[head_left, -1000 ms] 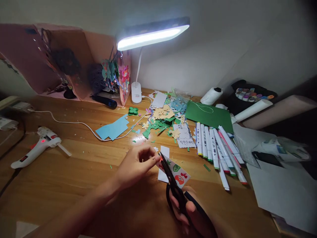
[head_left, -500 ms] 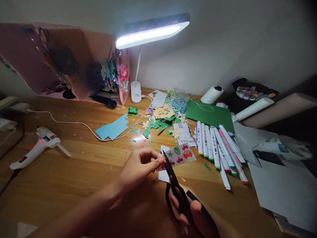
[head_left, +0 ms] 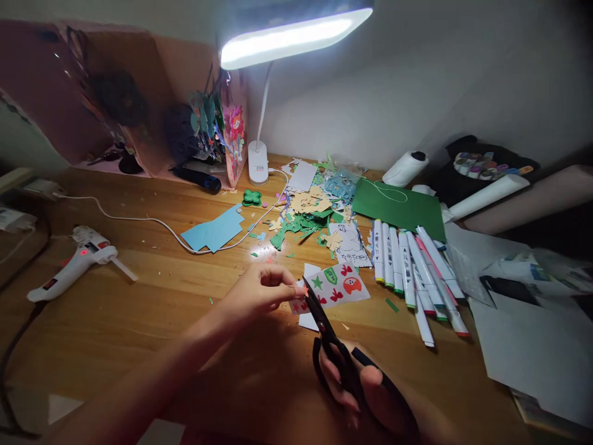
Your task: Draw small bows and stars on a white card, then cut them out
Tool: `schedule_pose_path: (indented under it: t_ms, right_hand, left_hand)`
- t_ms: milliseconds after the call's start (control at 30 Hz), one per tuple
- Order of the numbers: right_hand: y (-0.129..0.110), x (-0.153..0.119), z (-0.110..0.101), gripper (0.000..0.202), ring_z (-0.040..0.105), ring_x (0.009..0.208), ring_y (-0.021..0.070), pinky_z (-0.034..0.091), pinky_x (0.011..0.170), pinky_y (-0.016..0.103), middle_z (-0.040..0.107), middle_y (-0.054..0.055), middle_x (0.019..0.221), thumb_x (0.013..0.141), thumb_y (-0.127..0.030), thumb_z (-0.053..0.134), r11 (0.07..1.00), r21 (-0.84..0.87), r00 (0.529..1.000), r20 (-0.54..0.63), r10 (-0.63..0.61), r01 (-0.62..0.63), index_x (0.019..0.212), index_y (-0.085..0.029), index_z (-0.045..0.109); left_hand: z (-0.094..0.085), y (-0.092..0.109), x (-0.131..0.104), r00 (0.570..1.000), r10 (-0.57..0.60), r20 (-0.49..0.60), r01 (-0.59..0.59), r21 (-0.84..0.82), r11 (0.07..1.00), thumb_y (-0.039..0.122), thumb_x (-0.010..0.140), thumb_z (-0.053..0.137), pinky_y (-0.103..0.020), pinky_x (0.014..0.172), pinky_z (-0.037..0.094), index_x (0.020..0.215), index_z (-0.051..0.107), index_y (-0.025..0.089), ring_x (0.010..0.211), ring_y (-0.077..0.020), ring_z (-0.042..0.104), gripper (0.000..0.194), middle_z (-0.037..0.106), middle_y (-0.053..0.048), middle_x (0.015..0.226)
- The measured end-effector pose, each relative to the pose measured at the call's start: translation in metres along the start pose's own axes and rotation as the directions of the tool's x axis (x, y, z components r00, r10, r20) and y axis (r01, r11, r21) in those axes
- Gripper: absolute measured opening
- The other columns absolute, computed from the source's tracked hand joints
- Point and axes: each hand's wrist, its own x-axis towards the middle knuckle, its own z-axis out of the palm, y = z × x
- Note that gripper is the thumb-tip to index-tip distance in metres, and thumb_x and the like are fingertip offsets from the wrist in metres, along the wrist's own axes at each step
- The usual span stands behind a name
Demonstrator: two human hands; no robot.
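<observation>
My left hand [head_left: 264, 287] pinches a small orange paper star [head_left: 305, 290] between thumb and fingertips. Black-handled scissors [head_left: 325, 327] are in my right hand [head_left: 345, 386], its fingers through the loops. Their blades look nearly closed and point up and left, with the tips right by the star. Behind the blades is a white sheet [head_left: 340, 295] with coloured drawings: red bows, a green star, a green shield and an orange shape. Another white paper piece [head_left: 309, 321] shows partly underneath it. Whether the blades touch the star is too small to tell.
A glue gun [head_left: 74, 272] with a red light lies on the left. Light blue paper [head_left: 215, 230], a pile of paper scraps [head_left: 308, 213], green card [head_left: 403, 210] and several markers [head_left: 412, 272] lie beyond my hands. A lit lamp [head_left: 296, 38] hangs above its white cable [head_left: 139, 219].
The view has shifted slightly, so the lamp and desk items sit higher in the picture. Both hands keep nearly the same pose, with the scissors still at the star.
</observation>
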Motion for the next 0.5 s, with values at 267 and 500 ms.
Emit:
schedule_pose_path:
  t_ms: [267, 500]
  right_hand:
    - [-0.0050, 0.0026, 0.0048, 0.059, 0.028, 0.048, 0.0062, 0.027, 0.045, 0.019, 0.036, -0.006, 0.058, 0.067, -0.076, 0.051, 0.999, -0.026, 0.999, -0.046, -0.022, 0.021, 0.075, -0.018, 0.045]
    - [0.0020, 0.0097, 0.0001, 0.063, 0.024, 0.040, 0.0031, 0.022, 0.036, 0.018, 0.032, -0.009, 0.050, 0.058, -0.078, 0.057, 0.998, 0.043, 0.999, -0.025, 0.042, -0.041, 0.071, -0.018, 0.043]
  left_hand:
    - [-0.0031, -0.0024, 0.0025, 0.999, -0.030, 0.033, 0.032, -0.051, 0.998, 0.038, 0.065, 0.069, -0.020, 0.041, 0.015, 0.060, 0.061, 0.014, 0.041, -0.0041, 0.027, 0.026, 0.053, 0.002, 0.052]
    - [-0.0003, -0.0028, 0.0026, 1.000, -0.020, 0.004, 0.020, -0.079, 0.997, 0.038, 0.065, 0.069, -0.020, 0.040, 0.015, 0.062, 0.064, 0.012, 0.041, -0.0040, 0.026, 0.027, 0.052, 0.002, 0.052]
